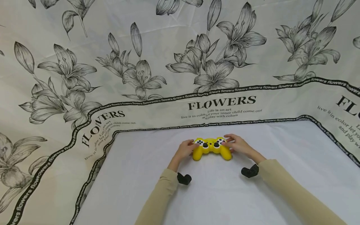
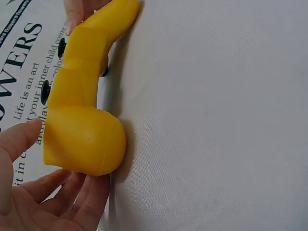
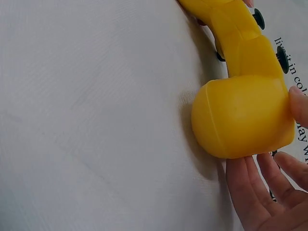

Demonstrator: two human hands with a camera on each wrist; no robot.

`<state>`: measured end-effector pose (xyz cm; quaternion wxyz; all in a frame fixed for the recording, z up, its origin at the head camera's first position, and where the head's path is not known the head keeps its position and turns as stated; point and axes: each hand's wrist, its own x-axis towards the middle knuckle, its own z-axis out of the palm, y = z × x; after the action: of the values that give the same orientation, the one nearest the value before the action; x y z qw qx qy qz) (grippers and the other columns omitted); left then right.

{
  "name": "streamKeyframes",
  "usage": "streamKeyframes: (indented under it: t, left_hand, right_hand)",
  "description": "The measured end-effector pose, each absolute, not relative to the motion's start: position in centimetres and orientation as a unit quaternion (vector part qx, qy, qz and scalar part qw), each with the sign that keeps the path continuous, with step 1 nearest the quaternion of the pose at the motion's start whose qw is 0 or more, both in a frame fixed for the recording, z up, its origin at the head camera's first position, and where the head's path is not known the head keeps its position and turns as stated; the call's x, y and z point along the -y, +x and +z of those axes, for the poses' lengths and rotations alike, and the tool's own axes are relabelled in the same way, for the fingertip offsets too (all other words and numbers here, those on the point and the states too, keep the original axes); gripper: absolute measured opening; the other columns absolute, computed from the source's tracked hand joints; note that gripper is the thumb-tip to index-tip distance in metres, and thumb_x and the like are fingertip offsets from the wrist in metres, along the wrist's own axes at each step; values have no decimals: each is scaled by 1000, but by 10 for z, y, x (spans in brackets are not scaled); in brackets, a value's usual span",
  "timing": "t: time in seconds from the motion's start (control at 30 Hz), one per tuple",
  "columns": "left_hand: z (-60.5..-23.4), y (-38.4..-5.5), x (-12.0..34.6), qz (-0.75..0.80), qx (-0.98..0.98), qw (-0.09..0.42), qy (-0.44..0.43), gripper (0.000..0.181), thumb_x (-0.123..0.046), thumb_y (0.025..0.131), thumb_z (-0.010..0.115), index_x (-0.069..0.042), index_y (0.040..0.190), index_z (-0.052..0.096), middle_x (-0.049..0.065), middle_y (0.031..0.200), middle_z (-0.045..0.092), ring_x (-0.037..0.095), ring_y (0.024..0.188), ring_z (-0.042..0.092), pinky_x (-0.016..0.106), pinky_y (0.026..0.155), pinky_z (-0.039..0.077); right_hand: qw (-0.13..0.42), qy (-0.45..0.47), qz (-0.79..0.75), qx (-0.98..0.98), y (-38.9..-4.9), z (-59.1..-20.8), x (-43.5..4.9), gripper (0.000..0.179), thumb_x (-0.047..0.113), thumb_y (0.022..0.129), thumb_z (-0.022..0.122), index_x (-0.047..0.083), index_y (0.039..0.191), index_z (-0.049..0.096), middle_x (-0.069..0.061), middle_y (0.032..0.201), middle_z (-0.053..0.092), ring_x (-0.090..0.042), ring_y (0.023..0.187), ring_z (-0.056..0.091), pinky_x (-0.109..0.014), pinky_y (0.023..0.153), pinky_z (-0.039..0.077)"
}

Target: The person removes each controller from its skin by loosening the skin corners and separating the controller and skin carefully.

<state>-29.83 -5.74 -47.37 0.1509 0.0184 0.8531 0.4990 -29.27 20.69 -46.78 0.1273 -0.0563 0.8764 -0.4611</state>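
Observation:
A yellow game controller with black thumbsticks and white button pads lies near the far side of the white-covered table. My left hand holds its left end, the thumb over the button face and the other fingers against the side. At the opposite end, my right hand holds it likewise, thumb on the face, with the index finger reaching toward the far edge. In the left wrist view the rounded grip of the controller sits between thumb and fingers. The right wrist view shows the other grip; some fingertips are hidden beneath it.
White cloth covers the table. Behind it and at the sides hangs a curtain printed with flowers and lettering. A black wrist device sits at the left cuff, another black device at the right cuff.

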Motion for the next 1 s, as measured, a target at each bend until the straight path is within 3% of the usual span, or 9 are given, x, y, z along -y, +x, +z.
streamKeyframes:
  t: [0.23,0.5,1.0]
  left_hand:
    - [-478,-304,55,534,-829,169,8,58,-37,90,66,-6,137,52,12,129,59,18,102,59,31,87,54]
    - [-483,-311,53,553,-813,169,-65,59,-33,81,77,-13,133,58,8,127,61,17,101,60,29,86,55]
    - [-489,-309,54,555,-817,149,-48,55,-32,82,76,-11,130,60,9,122,64,16,95,61,25,77,54]
  right_hand:
    - [141,-47,-466,-872,-291,-469,-208,68,41,94,58,-4,142,38,-30,136,45,-31,108,56,-31,81,56]
    - [188,-17,-453,-871,-293,-468,-207,71,43,96,54,-9,141,38,-29,142,43,-27,109,57,-33,89,54]
    - [185,9,-457,-870,-291,-468,-205,71,45,94,56,-6,141,40,-30,145,37,-30,112,54,-35,91,53]
